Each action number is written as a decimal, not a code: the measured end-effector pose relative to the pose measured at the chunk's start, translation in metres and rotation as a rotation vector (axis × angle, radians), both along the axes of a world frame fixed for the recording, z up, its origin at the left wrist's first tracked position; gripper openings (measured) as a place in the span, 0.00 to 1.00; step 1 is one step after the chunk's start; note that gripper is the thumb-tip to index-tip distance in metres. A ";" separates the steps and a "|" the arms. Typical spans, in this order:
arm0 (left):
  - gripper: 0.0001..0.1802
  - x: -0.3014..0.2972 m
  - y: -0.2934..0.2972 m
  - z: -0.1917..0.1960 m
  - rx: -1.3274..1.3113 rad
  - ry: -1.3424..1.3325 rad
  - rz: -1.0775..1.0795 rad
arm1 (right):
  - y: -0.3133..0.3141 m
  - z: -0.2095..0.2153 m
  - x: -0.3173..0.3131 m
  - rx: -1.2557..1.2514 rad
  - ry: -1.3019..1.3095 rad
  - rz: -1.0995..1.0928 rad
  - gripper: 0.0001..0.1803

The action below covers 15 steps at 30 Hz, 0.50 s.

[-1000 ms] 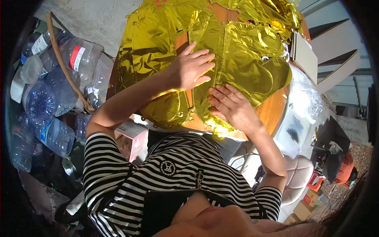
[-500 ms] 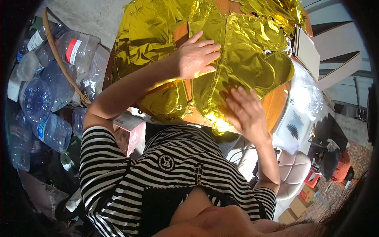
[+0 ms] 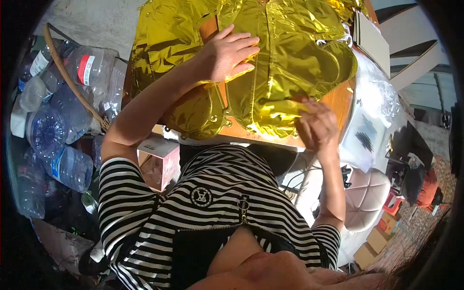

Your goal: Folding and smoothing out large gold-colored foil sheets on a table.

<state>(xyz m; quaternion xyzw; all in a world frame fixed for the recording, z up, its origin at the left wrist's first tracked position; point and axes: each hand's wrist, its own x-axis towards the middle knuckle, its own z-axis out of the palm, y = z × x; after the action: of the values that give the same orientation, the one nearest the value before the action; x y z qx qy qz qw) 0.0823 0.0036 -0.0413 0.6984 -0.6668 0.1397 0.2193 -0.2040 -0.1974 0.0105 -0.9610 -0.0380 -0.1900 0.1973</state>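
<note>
A flat, uninflated gold foil balloon [image 3: 290, 58] with a seamed, curved edge lies on the wooden table [image 3: 338, 113] before me. My left hand [image 3: 232, 54] rests on it, fingers stretched out and palm down. At the foil's near right corner my right hand [image 3: 316, 125] has its fingers bent and closed on the edge; the fingertips are partly hidden. Left of that piece spreads another sheet of gold foil [image 3: 169, 41], with small holed tabs along its near edge. My left forearm covers part of it.
Clear plastic bottles [image 3: 70, 166] are heaped on the left behind a curved wooden handle [image 3: 72, 79]. A pink box [image 3: 162, 162] stands below the table edge. To the right are grey boards [image 3: 369, 43], clear plastic wrap [image 3: 372, 108] and a padded pale stool [image 3: 367, 195].
My right hand has moved right and its fingers have curled in. The foil's near edge, which drooped over the table front, now lies higher and flatter. My left hand stays pressed on the foil.
</note>
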 end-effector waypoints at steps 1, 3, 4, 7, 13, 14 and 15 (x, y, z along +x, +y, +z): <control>0.23 0.000 -0.001 0.001 -0.004 -0.005 -0.004 | -0.007 0.009 -0.001 -0.001 0.001 -0.007 0.13; 0.23 0.000 0.001 0.003 0.005 -0.008 -0.010 | -0.018 0.018 -0.002 -0.125 0.077 -0.031 0.15; 0.24 0.000 -0.001 0.004 0.010 -0.009 -0.018 | -0.022 0.017 -0.003 -0.265 0.086 -0.073 0.16; 0.23 0.001 0.001 0.005 0.016 -0.004 -0.019 | -0.008 0.023 -0.009 -0.202 0.047 -0.039 0.15; 0.28 0.002 0.004 0.008 0.154 0.042 -0.056 | 0.051 -0.026 -0.043 -0.272 -0.104 0.253 0.16; 0.28 0.002 0.005 0.008 0.160 0.042 -0.055 | 0.056 -0.030 -0.042 -0.266 -0.105 0.253 0.16; 0.28 0.002 0.006 0.009 0.180 0.039 -0.062 | 0.062 -0.032 -0.041 -0.276 -0.096 0.226 0.16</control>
<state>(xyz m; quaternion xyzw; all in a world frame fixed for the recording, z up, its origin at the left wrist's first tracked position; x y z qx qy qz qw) 0.0845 0.0098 -0.0328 0.6970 -0.6934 0.0585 0.1729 -0.2449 -0.1358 -0.0217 -0.9584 -0.1808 -0.2052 0.0815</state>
